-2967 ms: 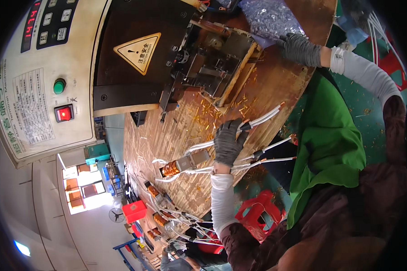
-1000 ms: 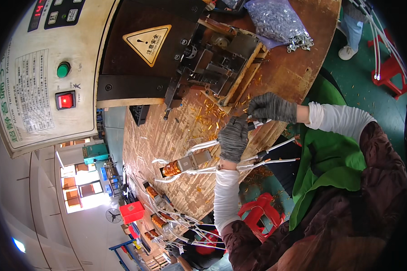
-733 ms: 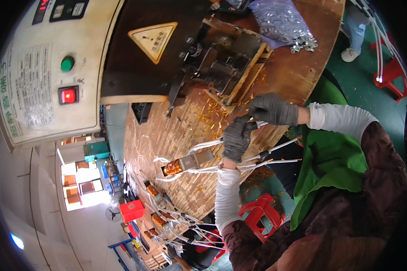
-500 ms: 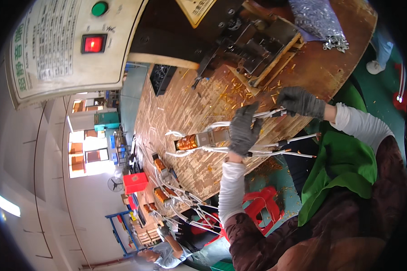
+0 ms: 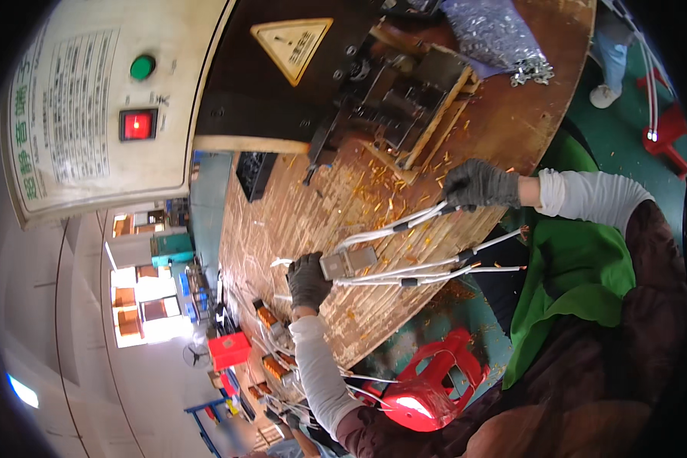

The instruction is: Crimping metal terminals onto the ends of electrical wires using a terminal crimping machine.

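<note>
- Wire harness (image 5: 404, 252): bundle of white cables lying across the wooden bench top at frame centre, fanning toward right of centre. A small grey rectangular component (image 5: 347, 262) sits at the bundle's left end.
- Left hand (image 5: 309, 281), dark knit glove, centre-left of frame: fingers curled around the harness end just beside the grey component; firm closed grip.
- Right hand (image 5: 481, 183), same glove, upper right of centre: fingers pinched closed on the end of one or two white leads, lifted off the board.
- Handling, judged: cables look light and limp, so they will sag and tangle when held at one point only. The grey block is the stiff part and the best place to hold; the lead ends near their dark sleeves (image 5: 466, 254) give a second hold. Bare tips are likely easy to bend.
- Workbench (image 5: 527, 130): worn brown wood, strewn with orange-yellow offcuts (image 5: 374, 179).
- Press tooling (image 5: 404, 99), dark metal, upper centre, under a yellow triangular warning sign (image 5: 291, 46).
- Cream control panel (image 5: 91, 114), upper left, with green button (image 5: 142, 67) and lit red switch (image 5: 137, 124).
- Bag of small metal terminals (image 5: 496, 34), top right.
- Red plastic stool (image 5: 427, 385), lower centre.
</note>
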### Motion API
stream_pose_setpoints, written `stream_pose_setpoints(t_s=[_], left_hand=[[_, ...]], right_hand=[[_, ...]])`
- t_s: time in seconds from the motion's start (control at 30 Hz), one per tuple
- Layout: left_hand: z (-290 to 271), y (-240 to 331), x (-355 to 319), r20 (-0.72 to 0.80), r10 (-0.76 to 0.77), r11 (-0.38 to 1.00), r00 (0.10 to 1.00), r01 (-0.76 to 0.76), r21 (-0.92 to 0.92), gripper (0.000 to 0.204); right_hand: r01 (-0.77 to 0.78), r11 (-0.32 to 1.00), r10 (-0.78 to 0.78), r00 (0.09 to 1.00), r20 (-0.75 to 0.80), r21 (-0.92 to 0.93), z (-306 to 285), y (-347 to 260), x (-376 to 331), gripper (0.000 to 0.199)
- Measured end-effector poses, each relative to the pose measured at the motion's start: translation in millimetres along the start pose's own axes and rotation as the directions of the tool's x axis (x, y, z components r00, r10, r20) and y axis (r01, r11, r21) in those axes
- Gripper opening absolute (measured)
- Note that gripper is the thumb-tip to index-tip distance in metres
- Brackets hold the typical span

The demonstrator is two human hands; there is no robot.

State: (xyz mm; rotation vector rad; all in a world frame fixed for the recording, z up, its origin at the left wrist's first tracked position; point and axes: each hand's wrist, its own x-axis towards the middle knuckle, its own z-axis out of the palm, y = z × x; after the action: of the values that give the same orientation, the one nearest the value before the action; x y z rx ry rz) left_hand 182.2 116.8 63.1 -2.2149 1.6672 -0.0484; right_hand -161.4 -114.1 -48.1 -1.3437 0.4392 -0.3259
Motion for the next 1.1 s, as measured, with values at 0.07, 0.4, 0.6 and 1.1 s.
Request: stream_pose_setpoints(t_s=[0.07,0.4,0.6,1.1], left_hand=[[3.0,-2.9,7.8,-0.013,0.009,0.999,1.000,-0.009,0.031,0.042],[-3.2,16.0,8.4,0.095,-0.015,0.998,0.995,0.009,0.057,0.043],[-11.1,26.2,24.1,0.187,-0.011,0.985,0.982,0.043,-0.168,0.046],[-10.7,42.4,22.5,0.018,0.037,0.987,0.999,-0.033,-0.158,0.052]], right_hand=[[-0.024,0.996,0.024,1.000,-0.007,0.087,-1.6,1.1,1.8,0.009],[0.162,0.987,-0.161,0.984,0.078,0.000,-48.4,-41.6,27.6,0.009],[0.062,0.997,-0.062,0.998,0.022,-0.042,-60.8,-33.7,35.9,0.011],[-0.030,0.996,0.021,0.994,0.104,0.086,-88.0,-28.4,21.0,0.017]])
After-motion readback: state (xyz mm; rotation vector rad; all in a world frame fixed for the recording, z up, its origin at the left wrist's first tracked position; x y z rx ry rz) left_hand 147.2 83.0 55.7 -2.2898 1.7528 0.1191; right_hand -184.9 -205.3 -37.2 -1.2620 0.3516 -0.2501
